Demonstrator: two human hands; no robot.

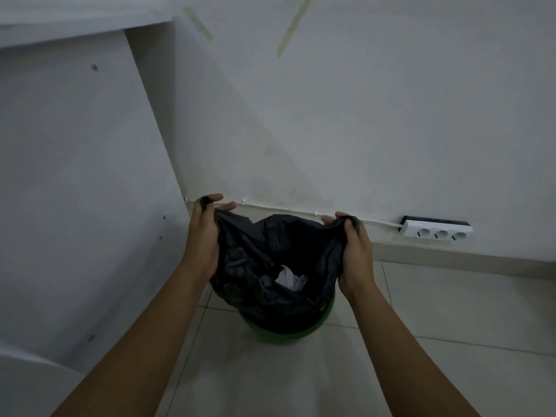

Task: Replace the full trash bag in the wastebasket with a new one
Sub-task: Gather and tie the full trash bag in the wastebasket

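Left hand (202, 236) grips bag (270, 284) rim on left side, right hand (355, 251) grips right side. Bag sits in green bin (282, 334) on floor by wall, directly below hands. Next: pull straight up.

The black trash bag (279, 266) hides most of the green wastebasket (282, 334); both forearms leave the bottom edge

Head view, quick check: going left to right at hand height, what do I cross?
White cabinet panel → left hand → black trash bag → right hand → white power strip.
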